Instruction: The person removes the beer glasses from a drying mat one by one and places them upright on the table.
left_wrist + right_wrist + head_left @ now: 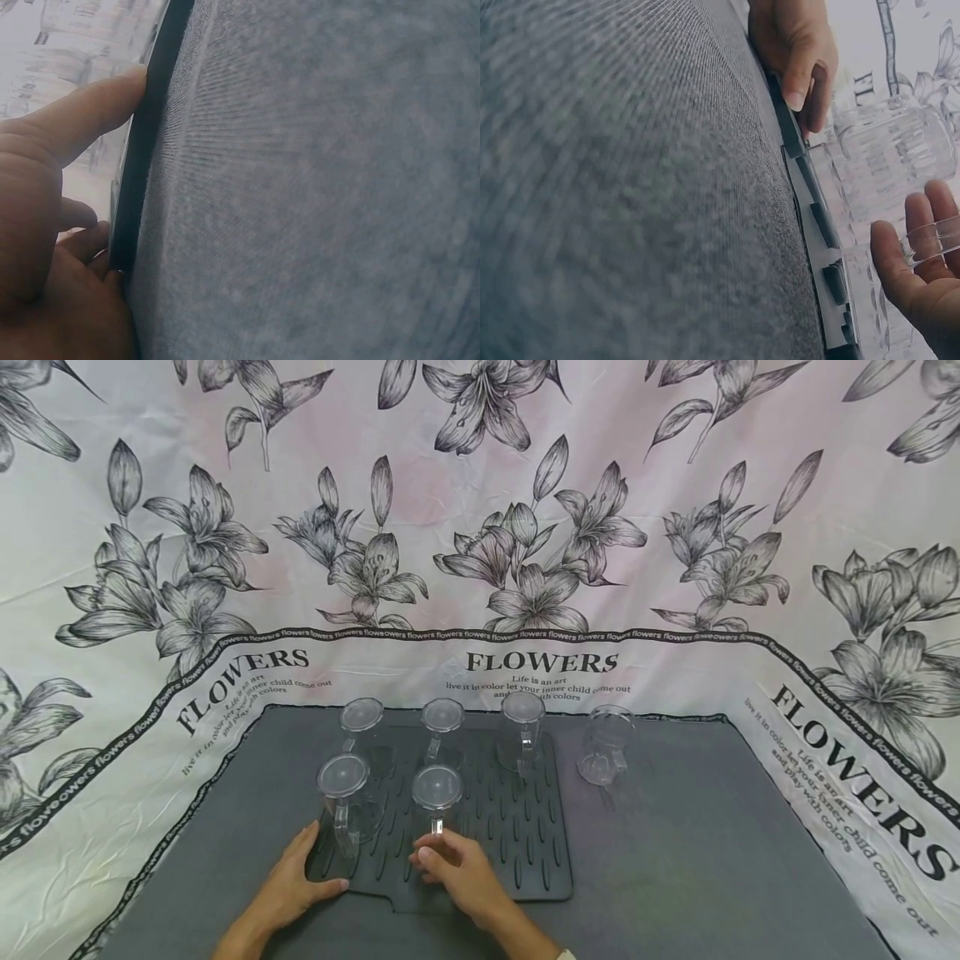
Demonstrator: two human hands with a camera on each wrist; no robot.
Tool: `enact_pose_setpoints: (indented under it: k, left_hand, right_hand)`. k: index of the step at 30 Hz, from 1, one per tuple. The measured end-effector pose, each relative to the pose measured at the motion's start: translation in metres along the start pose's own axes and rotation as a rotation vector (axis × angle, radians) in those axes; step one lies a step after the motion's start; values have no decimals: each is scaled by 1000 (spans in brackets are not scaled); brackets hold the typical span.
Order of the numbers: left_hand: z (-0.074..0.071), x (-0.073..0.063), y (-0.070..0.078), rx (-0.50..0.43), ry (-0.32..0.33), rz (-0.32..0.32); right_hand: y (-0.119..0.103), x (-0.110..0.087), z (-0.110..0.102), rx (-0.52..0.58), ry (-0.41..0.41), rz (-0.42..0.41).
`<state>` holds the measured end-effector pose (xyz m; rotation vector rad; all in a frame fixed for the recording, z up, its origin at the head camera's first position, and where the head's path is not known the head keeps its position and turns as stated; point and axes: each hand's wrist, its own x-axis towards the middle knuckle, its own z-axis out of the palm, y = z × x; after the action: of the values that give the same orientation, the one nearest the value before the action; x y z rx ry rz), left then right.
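On a dark ridged drying mat (517, 843), several clear glass mugs stand upside down in two rows. At the front row's right stands one glass mug (437, 787), its handle toward me. My right hand (468, 877) has its fingers loosely curled at that handle (937, 238); the handle crosses the fingers in the right wrist view. My left hand (285, 885) rests at the mat's front left corner, its thumb on the mat's edge (146, 150) and fingers spread along the side. Beside it is the front left mug (343, 777).
Behind stand three more mugs: a left one (362, 717), a middle one (442, 717) and a right one (522, 710). Another mug (603, 747) stands off the mat, on the grey tabletop (675, 843) to the right. A flower-printed cloth (532, 602) hangs around the back and sides.
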<state>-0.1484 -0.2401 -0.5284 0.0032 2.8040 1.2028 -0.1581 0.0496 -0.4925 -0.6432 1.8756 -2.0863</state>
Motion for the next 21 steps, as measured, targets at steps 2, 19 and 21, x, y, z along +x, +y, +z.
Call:
enact_pose_setpoints:
  k: [2, 19, 21]
  left_hand:
    - [1, -1, 0, -1, 7, 7]
    - [2, 0, -2, -11, 8, 2]
    - [2, 0, -2, -10, 13, 7]
  right_hand:
    - [-6, -2, 2, 3, 3, -13]
    - [-20, -12, -12, -146, 16, -183]
    - [-18, -12, -18, -170, 21, -215]
